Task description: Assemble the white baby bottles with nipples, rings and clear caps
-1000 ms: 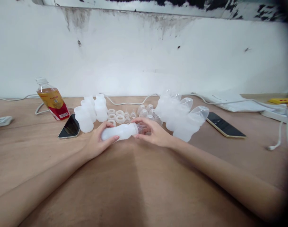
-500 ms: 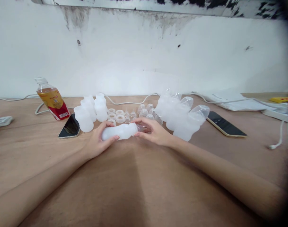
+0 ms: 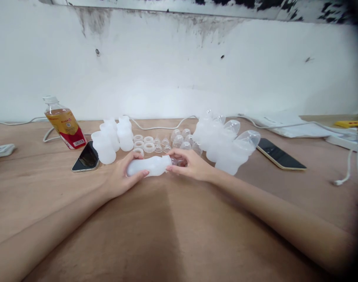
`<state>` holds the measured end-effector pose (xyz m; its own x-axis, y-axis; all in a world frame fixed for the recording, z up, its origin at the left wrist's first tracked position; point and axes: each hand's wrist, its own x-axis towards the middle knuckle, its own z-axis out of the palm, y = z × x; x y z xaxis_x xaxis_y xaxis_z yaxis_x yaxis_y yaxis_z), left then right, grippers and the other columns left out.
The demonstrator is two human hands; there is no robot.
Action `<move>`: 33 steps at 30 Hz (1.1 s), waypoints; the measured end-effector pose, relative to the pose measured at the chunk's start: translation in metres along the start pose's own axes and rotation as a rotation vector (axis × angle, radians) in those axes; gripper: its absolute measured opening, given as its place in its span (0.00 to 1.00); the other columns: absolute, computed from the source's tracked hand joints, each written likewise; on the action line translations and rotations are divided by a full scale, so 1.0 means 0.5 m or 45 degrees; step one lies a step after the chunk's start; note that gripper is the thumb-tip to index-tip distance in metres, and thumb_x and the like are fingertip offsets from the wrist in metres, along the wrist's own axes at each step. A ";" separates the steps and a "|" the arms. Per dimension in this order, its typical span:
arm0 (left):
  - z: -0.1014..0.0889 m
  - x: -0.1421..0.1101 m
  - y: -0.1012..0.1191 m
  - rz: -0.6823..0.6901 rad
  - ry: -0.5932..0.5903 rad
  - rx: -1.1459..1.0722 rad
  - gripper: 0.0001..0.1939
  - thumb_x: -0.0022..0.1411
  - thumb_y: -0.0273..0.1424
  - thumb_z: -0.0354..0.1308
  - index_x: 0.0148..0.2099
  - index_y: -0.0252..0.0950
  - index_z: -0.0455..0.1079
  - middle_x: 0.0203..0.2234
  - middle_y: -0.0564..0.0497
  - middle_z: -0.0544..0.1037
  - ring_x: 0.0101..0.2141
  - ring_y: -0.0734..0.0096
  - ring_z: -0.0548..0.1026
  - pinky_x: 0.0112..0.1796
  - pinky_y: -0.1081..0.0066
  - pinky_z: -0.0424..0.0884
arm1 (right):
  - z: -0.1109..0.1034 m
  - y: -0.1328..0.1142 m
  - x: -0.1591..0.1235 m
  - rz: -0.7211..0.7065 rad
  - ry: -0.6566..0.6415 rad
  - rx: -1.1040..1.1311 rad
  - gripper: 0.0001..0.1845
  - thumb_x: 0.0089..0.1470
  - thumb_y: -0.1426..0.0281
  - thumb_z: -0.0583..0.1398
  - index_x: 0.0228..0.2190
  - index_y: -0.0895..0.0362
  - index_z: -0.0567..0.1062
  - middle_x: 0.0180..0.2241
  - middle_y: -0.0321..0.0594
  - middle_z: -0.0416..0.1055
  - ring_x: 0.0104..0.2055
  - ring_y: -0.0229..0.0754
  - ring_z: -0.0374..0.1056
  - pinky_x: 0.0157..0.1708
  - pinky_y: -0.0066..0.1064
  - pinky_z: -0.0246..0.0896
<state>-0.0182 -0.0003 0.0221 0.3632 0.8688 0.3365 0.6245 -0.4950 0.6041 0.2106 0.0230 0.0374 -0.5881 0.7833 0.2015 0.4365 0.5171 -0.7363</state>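
A translucent white baby bottle (image 3: 149, 166) lies on its side between my hands, its top pointing right. My left hand (image 3: 123, 176) is wrapped round the bottle's base end. At the other end, my right hand (image 3: 188, 164) has its fingers closed on the collar, with a clear nipple (image 3: 176, 161) partly hidden by them. Just behind are several white collar rings (image 3: 149, 147), several clear nipples (image 3: 158, 148) and several clear domed caps (image 3: 186, 145). Bottles without tops (image 3: 104, 149) stand at the left; bottles with clear caps (image 3: 233, 154) stand at the right.
A drink bottle (image 3: 67, 127) with a red and yellow label stands at the left, beside a phone (image 3: 87, 158). Another phone (image 3: 280, 153) lies on the right. A white cable (image 3: 164, 128) runs along the wall, and white packaging (image 3: 280, 124) lies at the back right.
The held bottle has shifted very slightly towards me, and its collar end has turned a little under my right fingers. Both hands keep their hold; the other things stay put.
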 end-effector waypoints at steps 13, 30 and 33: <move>0.026 -0.013 -0.009 0.482 0.258 0.373 0.19 0.53 0.36 0.56 0.45 0.36 0.56 0.37 0.47 0.69 0.38 0.66 0.69 0.36 0.69 0.66 | 0.020 -0.003 0.006 0.526 -0.131 0.498 0.28 0.51 0.51 0.48 0.13 0.60 0.63 0.09 0.32 0.58 0.09 0.26 0.51 0.08 0.20 0.40; 0.027 -0.018 -0.022 0.831 0.411 0.554 0.20 0.52 0.30 0.58 0.47 0.38 0.56 0.41 0.43 0.70 0.40 0.62 0.68 0.38 0.63 0.68 | -0.012 -0.035 -0.001 0.634 -0.436 0.560 0.28 0.50 0.48 0.46 0.23 0.60 0.68 0.08 0.27 0.53 0.08 0.25 0.42 0.08 0.20 0.34; 0.031 -0.018 -0.021 0.711 0.400 0.492 0.19 0.52 0.33 0.57 0.45 0.38 0.56 0.40 0.44 0.70 0.39 0.63 0.70 0.37 0.65 0.69 | -0.016 -0.033 0.005 0.639 -0.428 0.464 0.32 0.50 0.46 0.41 0.22 0.60 0.67 0.10 0.32 0.58 0.10 0.28 0.49 0.10 0.21 0.39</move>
<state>-0.0177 -0.0032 0.0014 0.5189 0.4206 0.7442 0.6245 -0.7810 0.0060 0.2077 0.0191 0.0551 -0.5793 0.7177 -0.3864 0.4888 -0.0735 -0.8693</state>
